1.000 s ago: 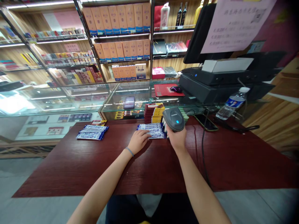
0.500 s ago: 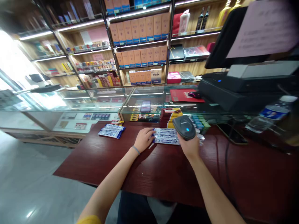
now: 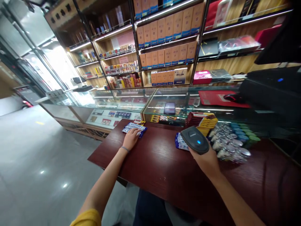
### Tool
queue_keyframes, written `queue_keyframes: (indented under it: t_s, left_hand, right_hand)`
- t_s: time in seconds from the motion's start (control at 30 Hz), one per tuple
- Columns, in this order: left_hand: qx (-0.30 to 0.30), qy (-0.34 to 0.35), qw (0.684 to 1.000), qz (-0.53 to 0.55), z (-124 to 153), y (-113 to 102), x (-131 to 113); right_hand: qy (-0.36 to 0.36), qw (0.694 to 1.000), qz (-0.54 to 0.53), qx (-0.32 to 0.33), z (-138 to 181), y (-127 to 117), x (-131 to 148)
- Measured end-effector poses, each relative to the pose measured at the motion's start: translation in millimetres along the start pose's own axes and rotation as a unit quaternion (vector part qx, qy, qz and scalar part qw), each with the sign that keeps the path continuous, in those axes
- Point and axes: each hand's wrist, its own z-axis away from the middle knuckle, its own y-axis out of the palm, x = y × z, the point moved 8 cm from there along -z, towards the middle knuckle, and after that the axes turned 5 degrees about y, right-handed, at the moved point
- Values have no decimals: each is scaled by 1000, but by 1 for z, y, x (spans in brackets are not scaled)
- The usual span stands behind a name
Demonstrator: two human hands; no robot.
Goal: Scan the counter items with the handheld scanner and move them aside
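My right hand grips a dark grey barcode scanner with a blue light, held over a small stack of blue-and-white snack packets on the dark red wooden table. My left hand is stretched out to the far left of the table and rests on a second pile of blue-and-white packets; its fingers lie on them, and whether they grip one is unclear. A band sits on the left wrist.
Behind the scanner stand a stack of red-and-yellow bars and rows of silver and green round tins. A glass display counter runs behind the table, with shelves of boxed goods beyond. Grey floor lies to the left.
My left hand has left the packets by the scanner and reached left onto the far pile. The view has swung left. The scanner stays in my right hand.
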Motion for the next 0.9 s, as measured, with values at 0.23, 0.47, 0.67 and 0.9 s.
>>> queue_keyframes:
  t_s: [0.23,0.47,0.67,0.9]
  left_hand:
    - [-33,-79,996,-27,25,-10,50]
    - [-22,-67,997,-19,24,0,54]
    - [-15,-45,999,-2,22,-11,39]
    - [-207,-143,952,177,2,-40,25]
  right_hand:
    - [-29,996,45,69,15,24,11]
    - [-36,995,41,80,22,26,22]
    - [-31,996,47,73,15,25,11]
    - [-30,999,11,16,10,14,0]
